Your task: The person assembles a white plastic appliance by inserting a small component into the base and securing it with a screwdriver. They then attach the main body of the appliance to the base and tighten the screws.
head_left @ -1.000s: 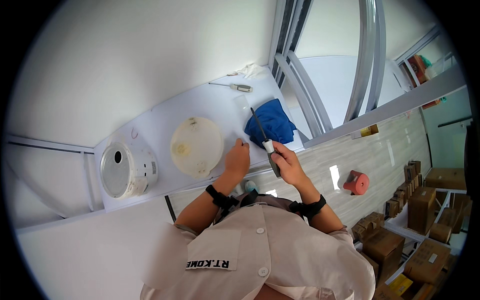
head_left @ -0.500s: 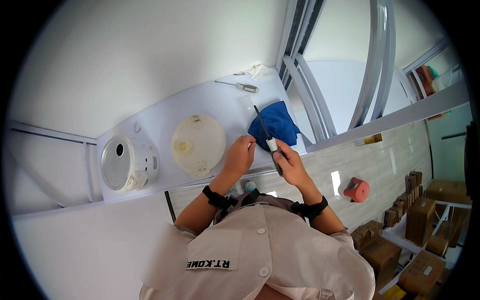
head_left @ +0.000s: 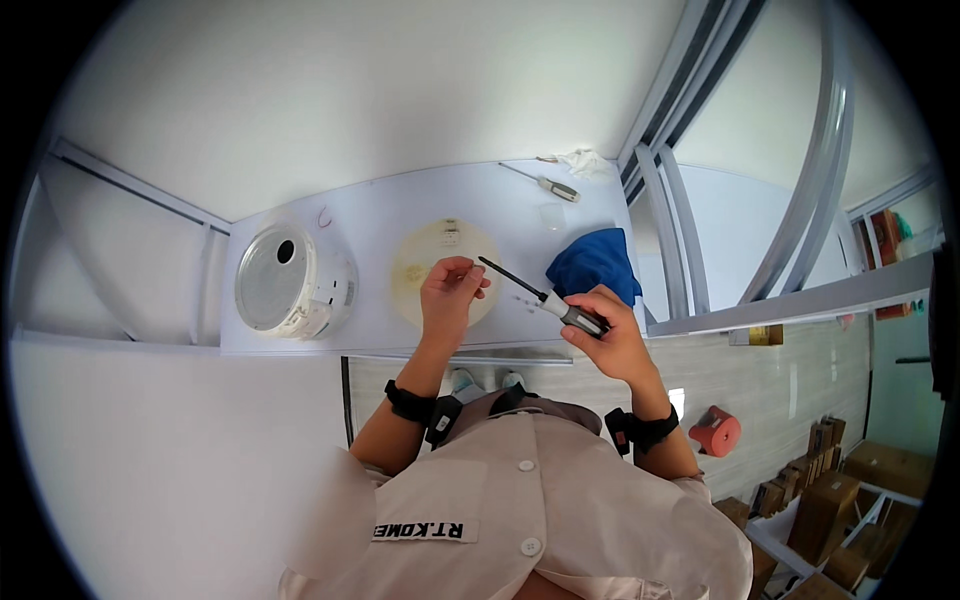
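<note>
My right hand [head_left: 615, 335] is wrapped round the grey and white handle of a screwdriver [head_left: 527, 287]. The dark shaft slants up and left, its tip close to the fingertips of my left hand [head_left: 452, 292]. Those left fingers are pinched together; whatever is between them is too small to make out. Beneath the left hand lies a round, cream-coloured translucent lid [head_left: 485, 237], partly covered by it. Several tiny pieces [head_left: 524, 303] lie on the table between the lid and a crumpled blue cloth [head_left: 597, 265].
A white cylindrical housing [head_left: 275, 280] with a metal face and dark hole is at the table's left. Another screwdriver [head_left: 556, 188] and a white rag [head_left: 582, 162] lie at the back right. Metal frame posts [head_left: 668, 230] border the table's right side. A red roll [head_left: 716, 431] stands on the floor.
Both hands have separated: my left hand moved left over the lid, and the screwdriver tilted leftward, its tip now by the left fingers. The whole view has shifted, moving the table's things rightward.
</note>
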